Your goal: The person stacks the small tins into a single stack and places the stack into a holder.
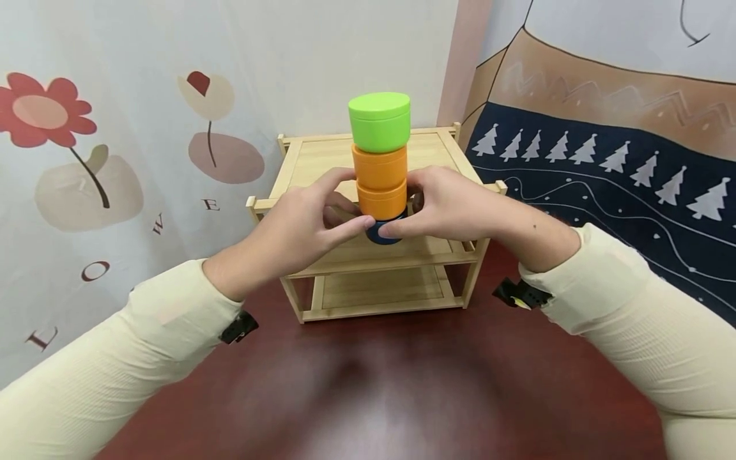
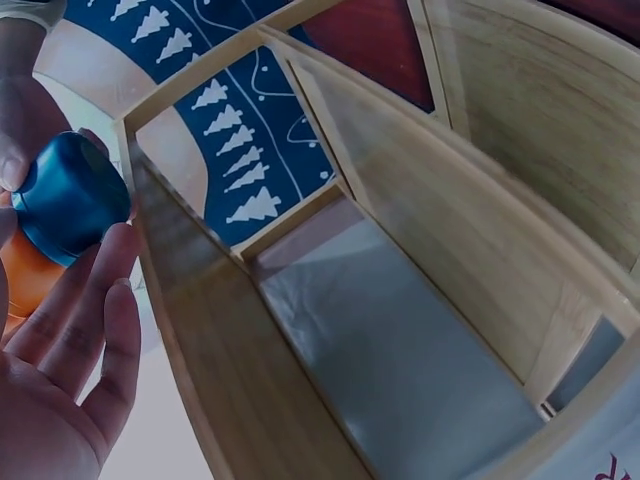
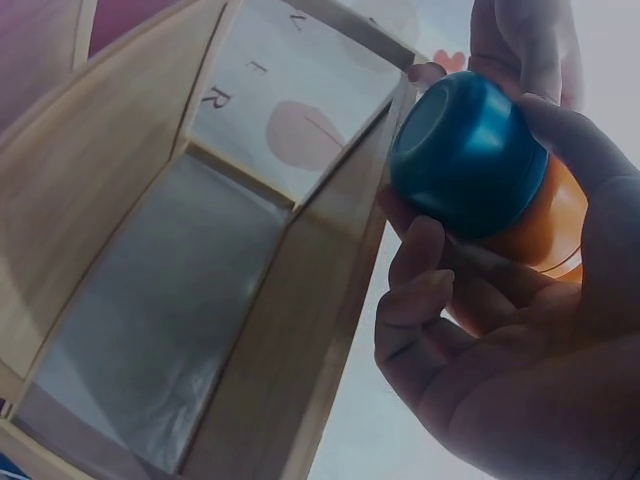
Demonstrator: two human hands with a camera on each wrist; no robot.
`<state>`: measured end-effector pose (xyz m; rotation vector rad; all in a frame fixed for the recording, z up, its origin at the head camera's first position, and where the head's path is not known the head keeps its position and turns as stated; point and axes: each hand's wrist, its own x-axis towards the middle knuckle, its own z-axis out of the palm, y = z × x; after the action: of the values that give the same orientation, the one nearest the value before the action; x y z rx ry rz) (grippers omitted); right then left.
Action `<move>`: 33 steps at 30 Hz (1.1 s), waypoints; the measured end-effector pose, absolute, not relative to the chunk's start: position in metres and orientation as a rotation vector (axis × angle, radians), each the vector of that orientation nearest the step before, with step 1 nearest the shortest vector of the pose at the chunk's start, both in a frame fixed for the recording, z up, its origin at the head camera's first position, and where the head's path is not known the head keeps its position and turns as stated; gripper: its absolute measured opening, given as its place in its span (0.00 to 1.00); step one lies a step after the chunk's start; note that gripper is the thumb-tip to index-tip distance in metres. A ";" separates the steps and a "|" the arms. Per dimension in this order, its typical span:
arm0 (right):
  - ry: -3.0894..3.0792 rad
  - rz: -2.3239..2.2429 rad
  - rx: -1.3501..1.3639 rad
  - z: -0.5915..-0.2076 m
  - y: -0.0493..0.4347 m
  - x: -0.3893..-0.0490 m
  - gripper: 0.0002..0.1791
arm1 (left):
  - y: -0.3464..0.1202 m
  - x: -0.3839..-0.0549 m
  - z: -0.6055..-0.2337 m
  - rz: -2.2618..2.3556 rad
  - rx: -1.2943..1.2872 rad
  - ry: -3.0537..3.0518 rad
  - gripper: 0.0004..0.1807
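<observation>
A stack of round containers hangs in the air before the shelf: a green container (image 1: 379,124) on top, orange containers (image 1: 381,169) in the middle, a dark blue container (image 1: 384,233) at the bottom. My left hand (image 1: 305,214) grips the lower stack from the left, its thumb at the seam between orange and blue. From the right, my right hand (image 1: 445,201) holds the same part, thumb across the blue container. Both wrist views look up at the blue base (image 2: 80,195), with fingers around it and nothing beneath. Some fingertips are hidden behind the stack in the head view.
A light wooden shelf rack (image 1: 379,260) with several tiers stands behind and below the stack, its corner posts sticking up. It rests on a dark red table (image 1: 402,377). Printed curtains hang at the left (image 1: 144,191) and right (image 1: 609,128).
</observation>
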<state>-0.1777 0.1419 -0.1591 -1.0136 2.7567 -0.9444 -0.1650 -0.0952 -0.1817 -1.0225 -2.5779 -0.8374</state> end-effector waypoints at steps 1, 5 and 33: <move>2.756 -0.950 -1.016 -0.158 0.142 -0.178 0.23 | -0.095 -0.165 -0.181 -0.836 -1.017 -2.578 0.32; 2.760 -0.968 -1.022 -0.154 0.140 -0.181 0.22 | -0.096 -0.167 -0.177 -0.834 -0.982 -2.581 0.32; 2.830 -0.905 -0.997 -0.139 0.132 -0.213 0.27 | -0.098 -0.200 -0.159 -0.802 -0.916 -2.631 0.34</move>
<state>-0.2128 0.1323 -0.1389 -0.9966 2.8302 -0.9048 -0.2000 -0.0980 -0.1585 -0.9160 -2.6315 -0.8021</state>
